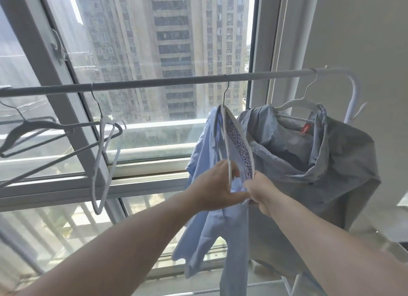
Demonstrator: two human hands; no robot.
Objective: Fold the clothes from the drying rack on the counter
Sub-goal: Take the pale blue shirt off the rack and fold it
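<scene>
Head view: two shirts and two bare hangers [103, 154] on the rack rail [154, 82] — left hand [215, 185] grips the light-blue shirt's hanger [228, 154], right hand [260, 192] pinches its floral-lined collar [239, 145] beside the grey-blue shirt [320, 163].

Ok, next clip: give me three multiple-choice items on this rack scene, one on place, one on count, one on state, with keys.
1. Where does the grey shirt hang relative to the light blue shirt?
A. to its right B. to its left C. on the floor
2. How many bare hangers are on the rail?
A. none B. two C. five
3. What is the right hand doing?
A. hanging idle B. pinching the light blue shirt C. pressing the window

Key: 1 A, it hangs nearer the rail's right end. 2 B, one bare hanger and another hang left. 3 B, its fingers close on the fabric while the left hand holds that shirt's hanger.
</scene>
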